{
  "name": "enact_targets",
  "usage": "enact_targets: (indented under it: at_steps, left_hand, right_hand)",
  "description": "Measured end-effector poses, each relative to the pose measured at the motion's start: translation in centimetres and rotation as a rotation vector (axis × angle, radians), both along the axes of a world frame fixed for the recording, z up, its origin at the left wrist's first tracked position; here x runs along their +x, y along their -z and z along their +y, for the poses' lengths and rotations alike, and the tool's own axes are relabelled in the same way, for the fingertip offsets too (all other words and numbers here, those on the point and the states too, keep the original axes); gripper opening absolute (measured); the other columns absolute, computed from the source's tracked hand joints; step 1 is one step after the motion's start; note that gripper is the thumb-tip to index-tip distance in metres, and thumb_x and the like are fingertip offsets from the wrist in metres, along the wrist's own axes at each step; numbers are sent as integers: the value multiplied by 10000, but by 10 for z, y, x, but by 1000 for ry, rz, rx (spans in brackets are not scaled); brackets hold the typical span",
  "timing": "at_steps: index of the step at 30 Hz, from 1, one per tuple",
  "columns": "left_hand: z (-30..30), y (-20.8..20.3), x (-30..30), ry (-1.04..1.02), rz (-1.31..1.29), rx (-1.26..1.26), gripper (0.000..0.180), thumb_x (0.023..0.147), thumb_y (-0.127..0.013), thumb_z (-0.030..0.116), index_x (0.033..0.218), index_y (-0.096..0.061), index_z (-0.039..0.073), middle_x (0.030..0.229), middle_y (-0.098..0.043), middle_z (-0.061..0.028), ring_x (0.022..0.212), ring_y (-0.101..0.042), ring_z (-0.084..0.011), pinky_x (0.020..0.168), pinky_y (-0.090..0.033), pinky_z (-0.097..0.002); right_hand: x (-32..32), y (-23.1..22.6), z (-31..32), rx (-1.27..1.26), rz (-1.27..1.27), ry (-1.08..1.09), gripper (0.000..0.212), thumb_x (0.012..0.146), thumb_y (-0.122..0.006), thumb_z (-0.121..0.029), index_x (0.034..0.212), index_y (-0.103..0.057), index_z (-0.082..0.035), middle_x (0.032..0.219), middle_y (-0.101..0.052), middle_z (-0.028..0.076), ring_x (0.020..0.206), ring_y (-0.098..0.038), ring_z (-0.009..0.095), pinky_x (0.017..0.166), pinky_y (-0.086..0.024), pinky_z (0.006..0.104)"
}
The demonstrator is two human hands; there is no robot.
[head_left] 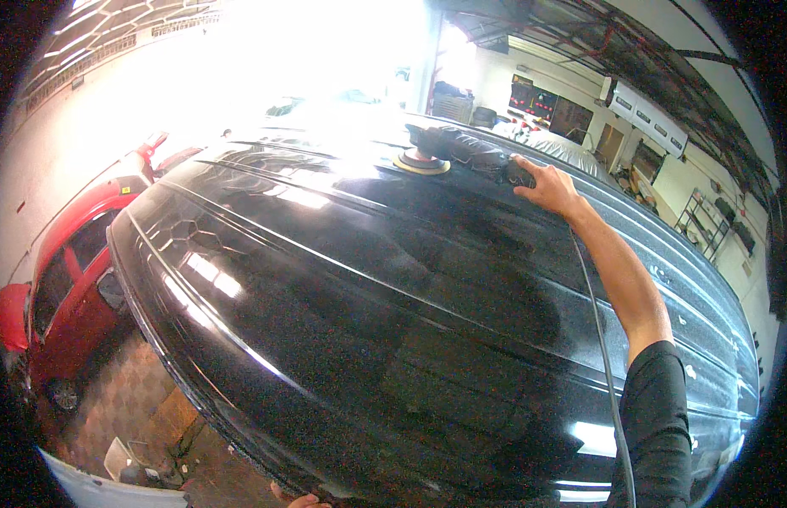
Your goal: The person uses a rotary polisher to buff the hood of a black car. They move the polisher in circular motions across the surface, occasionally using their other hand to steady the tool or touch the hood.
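Gripping the polisher [448,151] at full reach, right hand [546,188] clenched; cord [598,322] could drag the black roof [351,296]; left hand [305,501] barely visible, state unclear.

1. Daylight floods in top centre, blown out white; detail lost there.
2. Strong glare and ceiling reflections on the glossy black roof [368,305].
3. Polisher [436,152] half washed out by flare.
4. Lower roof darker, with soft shadows.
5. Heavy fisheye: edges curve, corners black.
6. Slightly soft, grainy overall.
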State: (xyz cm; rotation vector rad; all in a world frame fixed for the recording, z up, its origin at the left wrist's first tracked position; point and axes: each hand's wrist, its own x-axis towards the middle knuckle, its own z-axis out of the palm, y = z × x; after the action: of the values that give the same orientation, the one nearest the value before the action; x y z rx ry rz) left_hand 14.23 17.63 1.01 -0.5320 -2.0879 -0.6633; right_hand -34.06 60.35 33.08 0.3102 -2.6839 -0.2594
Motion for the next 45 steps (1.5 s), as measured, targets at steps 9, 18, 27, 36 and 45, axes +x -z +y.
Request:
enact_targets:
  at_steps: [9, 18, 27, 36, 45]
  left_hand:
    - [-5, 4, -2, 27, 0, -2, 395, 679, -797, 120, 1023, -609, 173, 1112, -505, -64, 1137, -502, -323, 1029, -390, -485]
    - [-14, 9, 1, 53, -8, 16, 359, 691, -797, 121, 997, -617, 176, 1104, -509, -60, 1129, -503, -320, 1022, -398, -477]
    - [-21, 38, 15, 86, -16, 55, 293, 715, -799, 130, 940, -621, 188, 1082, -510, -49, 1105, -505, -311, 997, -417, -452]
    - [-10, 32, 8, 10, 73, -48, 282, 735, -819, 188, 911, -602, 221, 1004, -478, -22, 1049, -494, -279, 926, -456, -384]
    - [-15, 29, 7, 48, 47, -29, 279, 758, -801, 246, 939, -591, 224, 986, -468, -24, 1039, -493, -269, 938, -440, -417]
  right_hand:
    - [-10, 1, -27, 72, 46, -17, 718, 853, -687, -427, 1498, -410, -273, 935, -707, 240, 889, -695, 414, 802, -554, 508]
    - [-42, 7, -114, 116, 139, -175, 701, 870, -684, -378, 1493, -419, -197, 943, -713, 225, 904, -700, 403, 799, -565, 506]
    - [-80, 14, -185, 157, 107, -157, 610, 843, -690, -291, 1399, -511, -114, 996, -712, 212, 967, -693, 385, 832, -562, 496]
    - [-99, 17, -233, 93, 101, -163, 467, 821, -659, -188, 1269, -596, -71, 1056, -706, 212, 1027, -681, 375, 881, -550, 480]
    - [-94, 13, -219, 119, 16, -129, 619, 775, -697, -135, 1366, -523, -65, 1157, -679, 215, 1113, -651, 338, 934, -535, 458]
